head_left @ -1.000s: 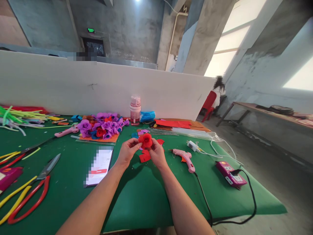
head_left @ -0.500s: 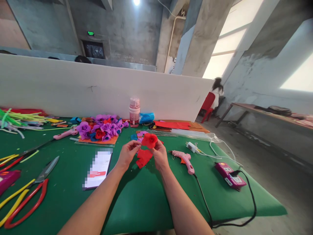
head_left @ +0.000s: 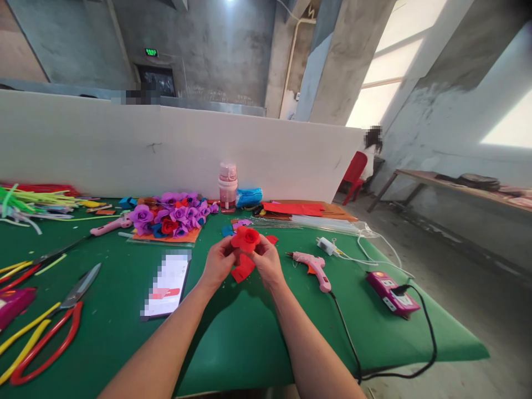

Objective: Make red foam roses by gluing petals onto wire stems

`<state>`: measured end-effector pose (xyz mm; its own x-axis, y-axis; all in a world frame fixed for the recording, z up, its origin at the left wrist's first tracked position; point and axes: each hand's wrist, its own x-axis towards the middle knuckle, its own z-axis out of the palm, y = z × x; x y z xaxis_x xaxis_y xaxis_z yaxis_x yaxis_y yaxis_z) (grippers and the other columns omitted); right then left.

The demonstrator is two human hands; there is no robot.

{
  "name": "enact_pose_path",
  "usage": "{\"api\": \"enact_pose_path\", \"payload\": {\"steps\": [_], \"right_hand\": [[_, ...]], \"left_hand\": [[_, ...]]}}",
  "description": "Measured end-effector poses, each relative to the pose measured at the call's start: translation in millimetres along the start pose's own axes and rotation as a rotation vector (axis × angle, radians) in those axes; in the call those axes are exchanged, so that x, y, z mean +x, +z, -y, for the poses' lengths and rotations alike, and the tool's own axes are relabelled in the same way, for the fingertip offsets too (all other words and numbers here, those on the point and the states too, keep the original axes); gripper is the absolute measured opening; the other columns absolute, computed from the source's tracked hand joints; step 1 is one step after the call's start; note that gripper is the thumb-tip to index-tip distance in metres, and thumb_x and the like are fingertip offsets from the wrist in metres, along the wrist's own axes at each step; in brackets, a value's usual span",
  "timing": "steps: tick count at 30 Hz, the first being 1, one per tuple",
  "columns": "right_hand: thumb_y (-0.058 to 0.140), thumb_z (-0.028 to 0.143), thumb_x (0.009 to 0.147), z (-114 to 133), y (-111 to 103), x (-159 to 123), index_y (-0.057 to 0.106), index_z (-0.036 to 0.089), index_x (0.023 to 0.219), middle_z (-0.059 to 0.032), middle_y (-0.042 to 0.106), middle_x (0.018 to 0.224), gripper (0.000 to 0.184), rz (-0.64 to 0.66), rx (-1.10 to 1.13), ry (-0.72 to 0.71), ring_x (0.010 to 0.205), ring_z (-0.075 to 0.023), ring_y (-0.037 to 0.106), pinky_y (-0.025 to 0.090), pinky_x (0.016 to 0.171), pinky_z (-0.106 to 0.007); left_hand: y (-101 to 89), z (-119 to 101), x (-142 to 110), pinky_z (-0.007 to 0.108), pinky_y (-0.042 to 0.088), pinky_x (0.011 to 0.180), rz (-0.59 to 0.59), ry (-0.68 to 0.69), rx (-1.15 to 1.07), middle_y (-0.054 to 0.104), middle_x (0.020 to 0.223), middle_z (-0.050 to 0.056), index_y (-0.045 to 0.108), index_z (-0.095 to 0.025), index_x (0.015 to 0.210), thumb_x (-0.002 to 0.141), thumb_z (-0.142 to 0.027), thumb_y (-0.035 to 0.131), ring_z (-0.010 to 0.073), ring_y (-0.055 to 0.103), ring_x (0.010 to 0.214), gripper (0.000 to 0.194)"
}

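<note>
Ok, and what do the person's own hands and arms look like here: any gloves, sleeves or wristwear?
The left hand and right hand are ungloved. The left forearm and right forearm are bare, with no sleeve, watch or bracelet in view. Rings or nail polish can't be made out.

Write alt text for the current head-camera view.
A bare left hand and bare right hand hold a red rose-shaped flower above a green table. A pink plastic glue gun lies at right; purple, red and blue flowers lie at left.
</note>
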<state>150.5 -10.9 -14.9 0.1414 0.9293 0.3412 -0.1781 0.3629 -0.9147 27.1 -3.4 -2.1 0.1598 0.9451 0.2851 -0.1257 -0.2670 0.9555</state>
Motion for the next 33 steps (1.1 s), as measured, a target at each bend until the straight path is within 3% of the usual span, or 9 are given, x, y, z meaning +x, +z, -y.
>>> {"api": "enact_pose_path", "payload": {"steps": [7,13,17,23,26,29,33], "right_hand": [[0.076,0.037,0.063,-4.5,-2.3,0.3,0.064,0.02,0.089,-0.0025,0.067,0.085,0.033,0.003,0.033,-0.002,0.078,-0.0188,0.062,0.051,0.074,-0.031],[0.072,0.039,0.068,-2.6,-7.4,1.6,0.063,0.022,0.093,-0.003,0.066,0.09,0.031,0.163,-0.019,0.0,0.085,-0.0201,0.062,0.051,0.08,-0.033],[0.072,0.035,0.069,-5.3,-10.0,3.7,0.064,0.021,0.084,-0.0024,0.064,0.084,0.022,0.116,-0.09,-0.07,0.079,-0.0189,0.06,0.05,0.076,-0.031],[0.069,0.034,0.071,5.2,-22.6,6.0,0.067,0.023,0.094,-0.0012,0.066,0.087,0.025,0.198,0.057,0.079,0.076,-0.0166,0.058,0.048,0.076,-0.029],[0.064,0.041,0.076,13.2,-30.2,7.8,0.069,0.023,0.093,-0.0021,0.066,0.09,0.025,0.161,0.18,0.157,0.073,-0.015,0.057,0.047,0.072,-0.028],[0.061,0.047,0.079,18.1,-33.3,7.9,0.069,0.022,0.087,-0.002,0.063,0.081,0.028,0.142,0.238,0.202,0.068,-0.014,0.054,0.045,0.065,-0.026],[0.067,0.045,0.075,21.4,-32.8,4.9,0.065,0.02,0.073,0.0018,0.056,0.066,0.025,0.18,0.147,0.181,0.06,-0.0113,0.048,0.039,0.06,-0.023]], "left_hand": [[-2.0,6.0,1.5,0.022,0.038,0.047,-0.028,-0.005,0.044,0.051,0.049,-0.007,0.062,-0.019,0.073,0.066,-0.027,0.067,0.0098,0.046,0.044,0.012],[-8.7,5.0,1.8,0.021,0.038,0.045,-0.056,0.018,0.121,0.055,0.05,-0.006,0.064,-0.019,0.072,0.066,-0.02,0.062,0.0101,0.048,0.043,0.007],[-13.7,12.0,4.0,0.022,0.043,0.05,-0.053,0.043,0.208,0.06,0.058,-0.004,0.067,-0.018,0.081,0.069,-0.02,0.06,0.0117,0.054,0.05,0.014],[-24.6,20.8,9.3,0.022,0.044,0.056,0.012,0.154,0.322,0.058,0.061,-0.003,0.064,-0.016,0.074,0.078,-0.025,0.056,0.0117,0.054,0.057,0.012],[-28.7,15.8,10.3,0.021,0.043,0.057,0.057,0.194,0.396,0.057,0.066,-0.002,0.063,-0.016,0.075,0.079,-0.028,0.057,0.0118,0.052,0.06,0.014],[-30.5,7.4,10.1,0.021,0.042,0.056,0.173,0.213,0.43,0.057,0.069,-0.001,0.063,-0.016,0.076,0.08,-0.03,0.057,0.012,0.05,0.061,0.017],[-32.3,0.2,9.9,0.022,0.042,0.055,0.311,0.228,0.471,0.058,0.073,0.001,0.064,-0.016,0.081,0.084,-0.032,0.054,0.0124,0.05,0.06,0.019]]}}
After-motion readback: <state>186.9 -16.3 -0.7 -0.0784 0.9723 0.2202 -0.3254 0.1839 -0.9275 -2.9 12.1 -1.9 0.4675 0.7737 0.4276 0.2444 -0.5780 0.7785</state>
